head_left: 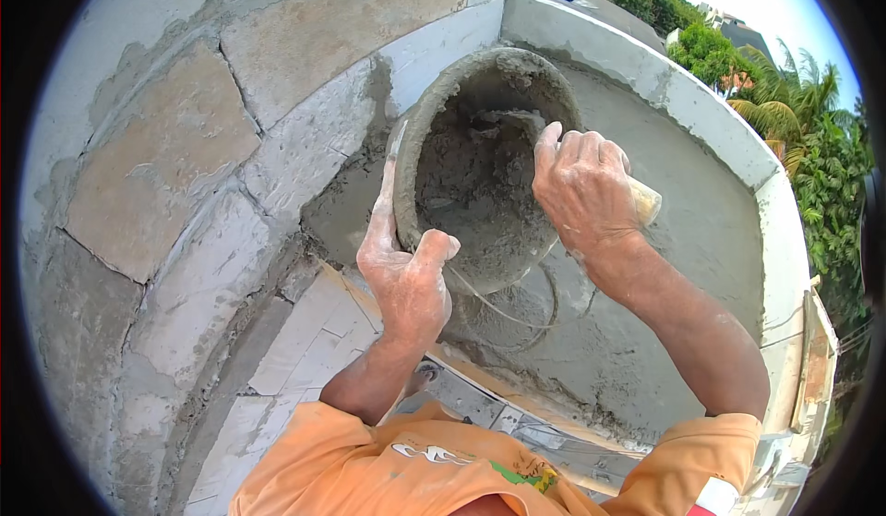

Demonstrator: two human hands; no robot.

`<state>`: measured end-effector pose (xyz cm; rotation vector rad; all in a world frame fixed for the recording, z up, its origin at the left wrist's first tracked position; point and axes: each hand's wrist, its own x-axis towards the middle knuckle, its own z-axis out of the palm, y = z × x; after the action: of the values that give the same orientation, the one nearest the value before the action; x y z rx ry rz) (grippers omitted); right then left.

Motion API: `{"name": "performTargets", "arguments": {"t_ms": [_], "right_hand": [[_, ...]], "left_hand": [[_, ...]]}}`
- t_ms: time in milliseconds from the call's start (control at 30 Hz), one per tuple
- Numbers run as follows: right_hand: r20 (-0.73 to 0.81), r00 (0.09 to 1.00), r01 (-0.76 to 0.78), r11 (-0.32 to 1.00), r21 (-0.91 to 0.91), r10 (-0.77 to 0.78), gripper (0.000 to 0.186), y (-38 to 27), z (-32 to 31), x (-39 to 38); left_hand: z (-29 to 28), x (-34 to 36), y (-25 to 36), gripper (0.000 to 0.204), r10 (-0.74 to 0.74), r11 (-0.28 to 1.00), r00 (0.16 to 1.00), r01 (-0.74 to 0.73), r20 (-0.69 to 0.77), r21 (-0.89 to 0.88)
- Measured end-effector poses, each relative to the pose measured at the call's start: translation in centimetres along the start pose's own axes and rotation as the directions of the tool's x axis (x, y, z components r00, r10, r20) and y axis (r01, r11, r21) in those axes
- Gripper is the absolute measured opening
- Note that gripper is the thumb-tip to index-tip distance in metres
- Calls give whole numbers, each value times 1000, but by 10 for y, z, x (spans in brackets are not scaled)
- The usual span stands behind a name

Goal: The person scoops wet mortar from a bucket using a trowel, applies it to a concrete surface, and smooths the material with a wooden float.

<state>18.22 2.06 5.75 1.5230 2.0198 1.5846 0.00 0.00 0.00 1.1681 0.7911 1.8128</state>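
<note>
A mortar-caked bucket (406, 204) is tilted so that its mouth faces me, with wet grey mortar (489, 230) lying inside. My left hand (406, 267) grips its left rim, fingers along the outside and thumb over the near edge. At the right of the mouth, my right hand (591, 184) is closed around the pale handle (646, 200) of what looks like a trowel. The tool's front end reaches into the bucket and is mostly hidden by mortar and my fingers. A thin wire bail (498, 311) hangs below the bucket.
Wet grey mortar covers the slab (683, 276) under and right of the bucket. A low white parapet (646, 64) bounds it at the back and right, with trees beyond. On the left rises a block wall (166, 156) with mortar joints. A board edge (517, 391) runs along the near side.
</note>
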Motion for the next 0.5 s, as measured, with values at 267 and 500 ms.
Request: {"name": "performTargets", "arguments": {"t_ms": [267,500], "right_hand": [[326,896,148,894,422,-303,14,1,-12,-21],[389,913,-62,903,425,-120,16,33,-31,-32]], "left_hand": [[-10,0,-14,80,-48,994,998,52,39,-97],[-5,0,-15,77,-97,962,995,93,-4,-255]]}}
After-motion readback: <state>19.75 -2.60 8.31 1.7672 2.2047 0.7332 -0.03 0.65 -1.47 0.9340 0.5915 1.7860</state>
